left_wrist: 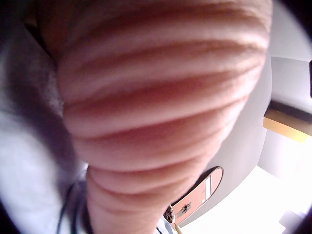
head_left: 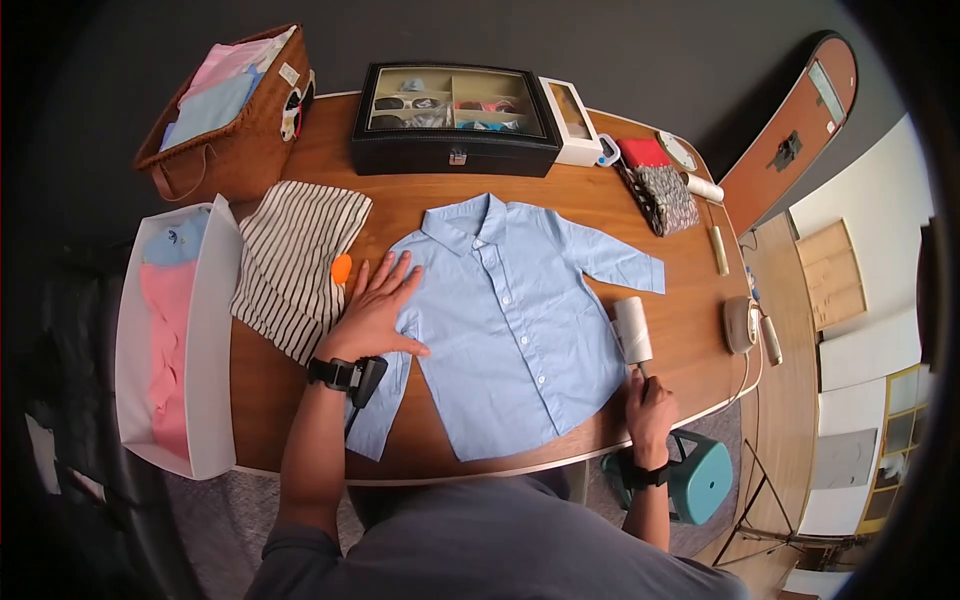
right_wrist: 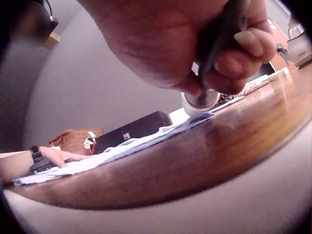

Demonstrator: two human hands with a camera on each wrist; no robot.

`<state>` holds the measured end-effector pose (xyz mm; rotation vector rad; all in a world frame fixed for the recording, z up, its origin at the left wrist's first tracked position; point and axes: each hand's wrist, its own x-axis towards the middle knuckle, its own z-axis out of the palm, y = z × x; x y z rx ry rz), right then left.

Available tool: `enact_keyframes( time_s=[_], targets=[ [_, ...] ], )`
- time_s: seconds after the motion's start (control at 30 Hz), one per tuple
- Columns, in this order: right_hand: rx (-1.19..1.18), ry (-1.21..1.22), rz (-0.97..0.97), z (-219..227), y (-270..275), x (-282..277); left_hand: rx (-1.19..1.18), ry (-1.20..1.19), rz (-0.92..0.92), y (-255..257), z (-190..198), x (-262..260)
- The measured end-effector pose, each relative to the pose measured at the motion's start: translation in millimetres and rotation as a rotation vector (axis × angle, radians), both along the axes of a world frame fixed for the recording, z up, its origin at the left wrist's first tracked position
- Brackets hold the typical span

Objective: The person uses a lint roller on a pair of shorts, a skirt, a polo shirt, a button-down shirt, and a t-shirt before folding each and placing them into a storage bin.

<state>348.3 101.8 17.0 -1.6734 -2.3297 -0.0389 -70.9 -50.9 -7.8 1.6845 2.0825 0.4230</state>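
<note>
A light blue button-up shirt [head_left: 500, 330] lies spread face up on the wooden table, collar toward the far side. The left hand [head_left: 372, 308] rests on its left sleeve and side with fingers spread; in the left wrist view the skin of that hand [left_wrist: 161, 107] fills most of the picture. At the shirt's right edge, the right hand [head_left: 651, 408] grips the dark handle of a lint roller [head_left: 633, 330]. The right wrist view shows the fingers of this hand [right_wrist: 234, 63] curled round the handle, with the white roll right at the fabric.
Left of the shirt lie a striped garment [head_left: 295, 260] and an orange item [head_left: 341, 268], beside a white bin [head_left: 215, 400] of clothes. A brown basket [head_left: 225, 150] and black glasses case [head_left: 455, 155] stand behind. A small corded appliance [head_left: 738, 325] sits at right, a teal stool [head_left: 702, 480] below.
</note>
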Motion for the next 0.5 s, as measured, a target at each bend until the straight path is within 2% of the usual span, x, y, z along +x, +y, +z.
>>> enact_keyframes(
  time_s=[0.1, 0.17, 0.23, 0.27, 0.33, 0.43, 0.5],
  targets=[
    [-0.066, 0.131, 0.251, -2.0, -25.9, -27.7, -0.011, 0.002, -0.004, 0.6, 0.6, 1.4],
    [-0.211, 0.090, 0.419, 6.0, -53.8, -54.5, -0.031, -0.012, 0.010, 0.5, 3.4, 2.0],
    [-0.254, 0.007, 0.569, 11.9, -76.4, -78.2, -0.026, 0.000, 0.002, 0.9, 0.8, 0.9],
    [-0.256, 0.009, 0.568, 16.9, -81.8, -87.3, -0.018, 0.009, 0.001, 1.0, -0.9, 0.7],
    [-0.362, 0.025, 0.686, 26.1, -81.9, -104.8, -0.017, 0.044, -0.009, 1.6, -3.2, -0.6],
    [-0.450, -0.028, 0.684, 22.1, -51.6, -109.5, -0.008, 0.036, -0.010, -0.1, -2.9, -0.2],
    [-0.408, -0.058, 0.611, 27.4, -26.7, -114.7, 0.005, 0.001, 0.005, -0.3, -1.3, 0.5]
  ],
)
